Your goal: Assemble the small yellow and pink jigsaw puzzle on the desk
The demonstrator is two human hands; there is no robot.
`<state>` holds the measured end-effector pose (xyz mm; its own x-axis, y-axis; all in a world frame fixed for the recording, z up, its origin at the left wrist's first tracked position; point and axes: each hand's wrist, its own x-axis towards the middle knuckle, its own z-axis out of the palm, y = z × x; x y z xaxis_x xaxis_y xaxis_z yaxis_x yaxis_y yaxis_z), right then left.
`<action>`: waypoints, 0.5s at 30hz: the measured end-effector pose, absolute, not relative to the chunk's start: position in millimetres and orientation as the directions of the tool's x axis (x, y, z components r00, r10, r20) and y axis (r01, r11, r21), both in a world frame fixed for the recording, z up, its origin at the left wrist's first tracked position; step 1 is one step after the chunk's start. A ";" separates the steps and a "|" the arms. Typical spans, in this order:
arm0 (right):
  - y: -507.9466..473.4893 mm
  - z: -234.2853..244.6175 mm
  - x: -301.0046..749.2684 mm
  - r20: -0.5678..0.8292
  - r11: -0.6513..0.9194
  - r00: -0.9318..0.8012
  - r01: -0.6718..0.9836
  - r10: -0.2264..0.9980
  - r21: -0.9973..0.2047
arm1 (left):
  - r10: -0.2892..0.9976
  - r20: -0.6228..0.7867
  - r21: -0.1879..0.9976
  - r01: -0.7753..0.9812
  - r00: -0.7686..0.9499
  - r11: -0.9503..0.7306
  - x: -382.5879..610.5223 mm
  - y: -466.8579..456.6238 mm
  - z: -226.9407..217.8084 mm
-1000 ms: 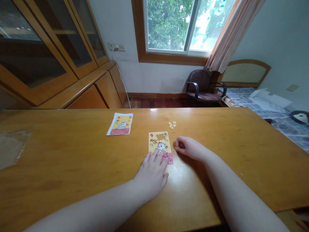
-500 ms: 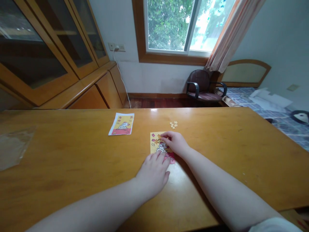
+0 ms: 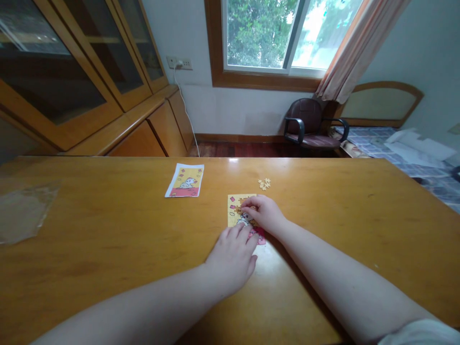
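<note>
Daylight from the sliding window (image 3: 258,33) is the visible light source; its right-hand pane is overexposed to near white. Room light is moderate, falling off at the glass-fronted cabinet (image 3: 111,62), where the upper-left pane carries a pale reflection. The varnished table (image 3: 108,215) shows a small glare spot at its far edge and a broader whitish sheen between the left hand (image 3: 232,254) and right forearm (image 3: 323,258). A soft shadow follows that forearm's inner side. Wide-angle distortion stretches the frame edges. Fine detail on the jigsaw puzzle (image 3: 233,220) is soft.
</note>
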<state>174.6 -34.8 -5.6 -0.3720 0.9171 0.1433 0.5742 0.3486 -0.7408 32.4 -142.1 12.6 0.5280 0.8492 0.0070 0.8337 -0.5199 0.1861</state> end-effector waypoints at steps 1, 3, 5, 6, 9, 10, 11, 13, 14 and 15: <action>-35.5 -5.3 173.6 0.139 0.361 -0.394 0.572 0.909 -0.737 | 0.850 0.006 0.189 0.834 0.527 -0.518 32.4 -141.9 12.6; -36.5 -5.4 171.7 0.141 0.388 -0.429 0.570 0.893 -0.724 | 0.851 0.007 0.194 0.834 0.525 -0.516 32.3 -141.5 12.5; -36.3 -6.0 170.8 0.157 0.411 -0.433 0.588 0.887 -0.697 | 0.852 0.009 0.194 0.835 0.523 -0.514 32.2 -141.3 12.4; -35.8 -6.1 171.2 0.166 0.417 -0.427 0.604 0.889 -0.679 | 0.853 0.009 0.193 0.836 0.523 -0.514 32.1 -141.2 12.3; -33.4 -4.7 176.8 0.226 0.455 -0.411 0.637 0.883 -0.622 | 0.850 0.005 0.190 0.834 0.527 -0.518 31.6 -141.3 12.3; -32.5 -3.6 179.9 0.260 0.484 -0.418 0.634 0.871 -0.603 | 0.849 0.004 0.189 0.833 0.529 -0.520 31.4 -141.3 12.3; -31.5 -2.4 183.2 0.298 0.526 -0.440 0.620 0.847 -0.582 | 0.848 0.003 0.189 0.832 0.530 -0.521 31.2 -141.4 12.2; -29.7 -0.7 189.2 0.356 0.632 -0.529 0.557 0.770 -0.539 | 0.848 0.005 0.190 0.832 0.530 -0.522 31.0 -141.4 11.9; -29.0 -0.4 191.4 0.372 0.680 -0.579 0.517 0.725 -0.521 | 0.848 0.008 0.191 0.831 0.530 -0.522 30.8 -141.5 11.7; -28.5 -0.6 192.9 0.380 0.716 -0.622 0.480 0.685 -0.507 | 0.848 0.010 0.192 0.831 0.531 -0.522 30.7 -141.5 11.5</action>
<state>192.9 -28.5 -0.6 -0.6216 0.6850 0.3799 0.4796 0.7163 -0.5068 30.7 -141.5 11.5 0.5307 0.8475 0.0102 0.8307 -0.5225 0.1924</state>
